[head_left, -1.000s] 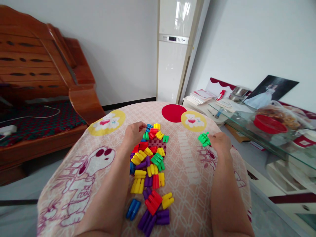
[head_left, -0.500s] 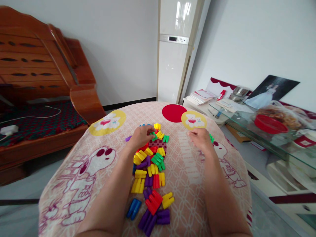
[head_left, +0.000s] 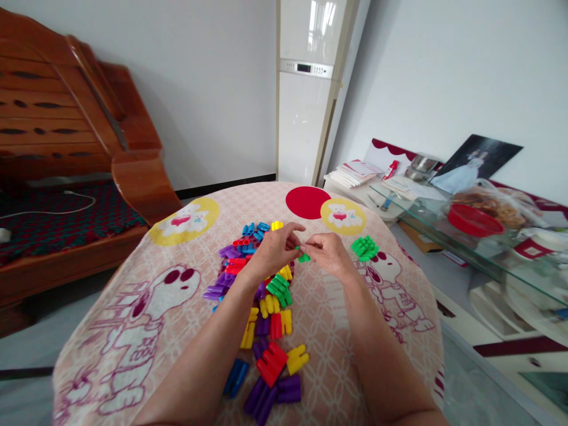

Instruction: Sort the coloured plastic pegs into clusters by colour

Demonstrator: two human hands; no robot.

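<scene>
My left hand (head_left: pixel 276 249) and my right hand (head_left: pixel 329 253) meet over the far part of the table, fingertips nearly touching. Between them shows a small green toy block (head_left: pixel 304 258), partly hidden by the fingers. Both hands are closed in a pinch at it; whether it is one green piece or two I cannot make out. To the right of my right hand lies a cluster of green blocks (head_left: pixel 364 248). Below my left hand spreads a mixed pile, with a red block (head_left: pixel 272 364), a yellow block (head_left: pixel 297 358), a purple block (head_left: pixel 289 389) and another green block (head_left: pixel 279 287).
A patterned cloth (head_left: pixel 177 331) covers the round table. A wooden bench (head_left: pixel 137 171) stands at left, a tall white cabinet-like appliance (head_left: pixel 306 118) behind. At right, a glass shelf (head_left: pixel 412 225) holds a red bowl (head_left: pixel 474 220), papers and a photo.
My right hand has left the green cluster and moved left. My left hand, with a green block, has moved right from the pile to meet it. The view has shifted slightly.
</scene>
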